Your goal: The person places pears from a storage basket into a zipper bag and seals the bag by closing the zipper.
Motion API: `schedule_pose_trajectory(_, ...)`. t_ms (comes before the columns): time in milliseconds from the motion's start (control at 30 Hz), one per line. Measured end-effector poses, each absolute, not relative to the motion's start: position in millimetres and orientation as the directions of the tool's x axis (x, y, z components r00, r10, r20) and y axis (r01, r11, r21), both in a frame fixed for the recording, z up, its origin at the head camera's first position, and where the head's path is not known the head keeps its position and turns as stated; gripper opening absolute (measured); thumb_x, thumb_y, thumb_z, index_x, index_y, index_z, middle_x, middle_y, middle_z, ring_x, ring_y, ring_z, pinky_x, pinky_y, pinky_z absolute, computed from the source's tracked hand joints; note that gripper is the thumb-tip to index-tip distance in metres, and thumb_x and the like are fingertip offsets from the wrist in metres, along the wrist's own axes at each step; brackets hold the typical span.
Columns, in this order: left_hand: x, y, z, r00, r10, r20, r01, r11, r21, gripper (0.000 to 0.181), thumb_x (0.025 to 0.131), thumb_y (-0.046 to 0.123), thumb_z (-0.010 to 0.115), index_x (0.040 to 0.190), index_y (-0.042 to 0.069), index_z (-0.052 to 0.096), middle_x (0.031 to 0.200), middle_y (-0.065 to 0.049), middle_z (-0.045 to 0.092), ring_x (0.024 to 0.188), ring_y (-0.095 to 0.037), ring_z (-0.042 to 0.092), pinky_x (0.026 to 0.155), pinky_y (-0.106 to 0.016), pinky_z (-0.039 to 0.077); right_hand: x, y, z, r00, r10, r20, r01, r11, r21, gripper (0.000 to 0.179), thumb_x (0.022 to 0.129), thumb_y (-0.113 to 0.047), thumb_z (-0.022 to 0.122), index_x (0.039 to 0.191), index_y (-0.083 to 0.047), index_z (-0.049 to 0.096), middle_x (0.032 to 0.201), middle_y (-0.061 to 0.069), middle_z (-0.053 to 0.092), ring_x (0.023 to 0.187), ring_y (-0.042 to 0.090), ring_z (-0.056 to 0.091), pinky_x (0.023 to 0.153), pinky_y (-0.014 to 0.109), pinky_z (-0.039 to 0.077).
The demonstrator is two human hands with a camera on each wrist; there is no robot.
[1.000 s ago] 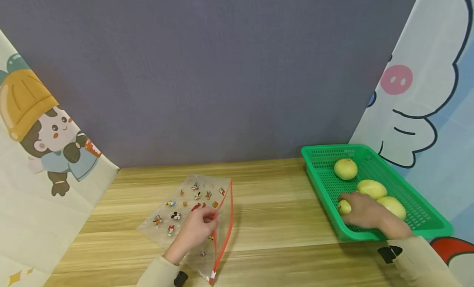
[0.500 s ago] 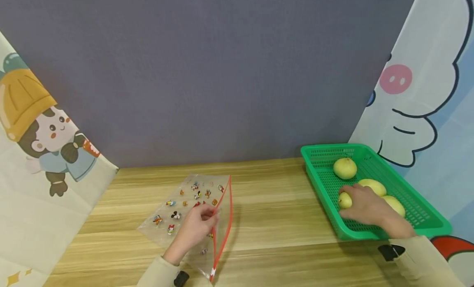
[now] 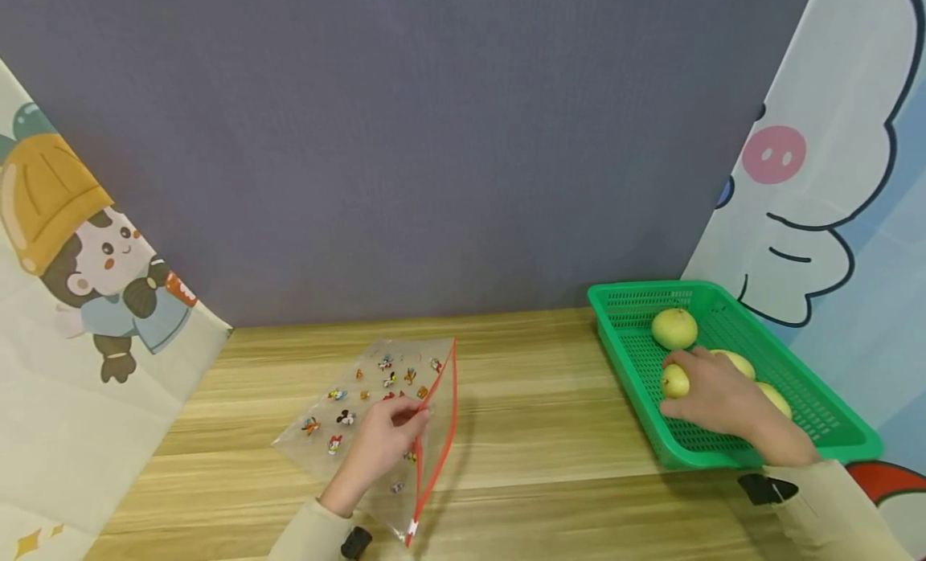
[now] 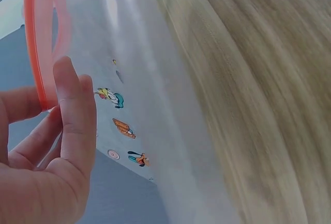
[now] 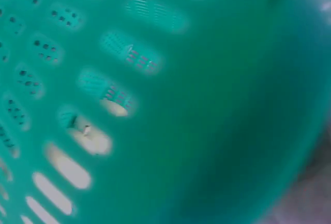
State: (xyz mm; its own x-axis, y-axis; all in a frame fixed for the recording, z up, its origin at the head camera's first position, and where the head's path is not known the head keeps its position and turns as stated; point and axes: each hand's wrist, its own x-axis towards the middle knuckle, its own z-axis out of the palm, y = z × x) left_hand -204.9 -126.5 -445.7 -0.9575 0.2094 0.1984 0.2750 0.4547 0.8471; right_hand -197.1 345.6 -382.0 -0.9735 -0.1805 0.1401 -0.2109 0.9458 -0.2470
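Observation:
My left hand (image 3: 389, 440) pinches the mouth of a clear zip bag (image 3: 318, 456) printed with small cartoon figures. The bag lies on the table, and its red zip edges (image 3: 452, 408) stand apart beside my fingers. In the left wrist view, the thumb and fingers hold the red strip (image 4: 35, 53). Over the green basket, my right hand (image 3: 716, 396) grips a pale yellow pear (image 3: 675, 381), its end showing between thumb and fingers. A close basket wall (image 5: 207, 100) fills most of the right wrist view, hiding the hand; pale fruit shows through the slots.
The green plastic basket (image 3: 629, 384) stands at the right of the wooden table (image 3: 535, 424). Inside are another round pear (image 3: 675, 329) and two more pale yellow fruits (image 3: 772, 400), partly behind my right hand. A grey panel (image 3: 434, 159) rises along the table's back edge.
My right hand has risen slightly with the pear in its grip. The left hand keeps its pinch on the bag, whose mouth has shifted only a little.

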Motion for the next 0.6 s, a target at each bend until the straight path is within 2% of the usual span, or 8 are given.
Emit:
schedule_pose_trajectory(133, -204.8, -125.7, -443.5, -0.96, 0.202, 0.191, 0.264, 0.441, 0.858, 0.016, 0.095, 0.014, 0.072, 0.105, 0.002, 0.075, 0.086, -0.006, 0.071, 0.078, -0.014, 0.065, 0.07, -0.023, 0.058, -194.0, 338.1, -375.3, -0.97, -0.181, 0.164, -0.217, 0.948, -0.233, 0.057, 0.071, -0.027, 0.081, 0.118, 0.0, 0.064, 0.096, 0.013, 0.056, 0.081, 0.033, 0.052, 0.056, 0.033, 0.037)
schedule_pose_trajectory(367, -204.4, -124.4, -439.3, -0.966, 0.2, 0.163, 0.234, 0.411, 0.881, 0.016, 0.097, 0.014, 0.069, 0.105, 0.002, 0.074, 0.081, -0.009, 0.07, 0.064, -0.015, 0.063, 0.056, -0.028, 0.06, -188.8, 321.7, -361.2, -0.965, -0.189, 0.184, -0.23, 0.944, -0.236, 0.055, 0.074, -0.026, 0.078, 0.121, -0.002, 0.064, 0.106, 0.018, 0.058, 0.084, 0.033, 0.049, 0.056, 0.032, 0.035)
schedule_pose_trajectory(533, -205.8, -123.5, -437.3, -0.968, 0.21, 0.141, 0.212, 0.366, 0.906, 0.017, 0.099, 0.014, 0.068, 0.106, 0.0, 0.074, 0.085, -0.015, 0.07, 0.066, -0.017, 0.066, 0.058, -0.028, 0.062, -186.6, 310.7, -355.1, -0.959, -0.197, 0.206, -0.244, 0.94, -0.239, 0.051, 0.075, -0.024, 0.076, 0.121, -0.005, 0.064, 0.109, 0.016, 0.058, 0.086, 0.034, 0.049, 0.056, 0.031, 0.036)
schedule_pose_trajectory(600, -206.2, -123.2, -436.5, -0.968, 0.215, 0.127, 0.197, 0.347, 0.917, 0.018, 0.099, 0.015, 0.067, 0.106, 0.0, 0.073, 0.086, -0.015, 0.069, 0.068, -0.018, 0.066, 0.06, -0.028, 0.062, -185.5, 306.6, -353.3, -0.956, -0.202, 0.214, -0.252, 0.938, -0.24, 0.051, 0.074, -0.024, 0.076, 0.12, -0.006, 0.065, 0.11, 0.016, 0.058, 0.088, 0.034, 0.05, 0.057, 0.031, 0.036)
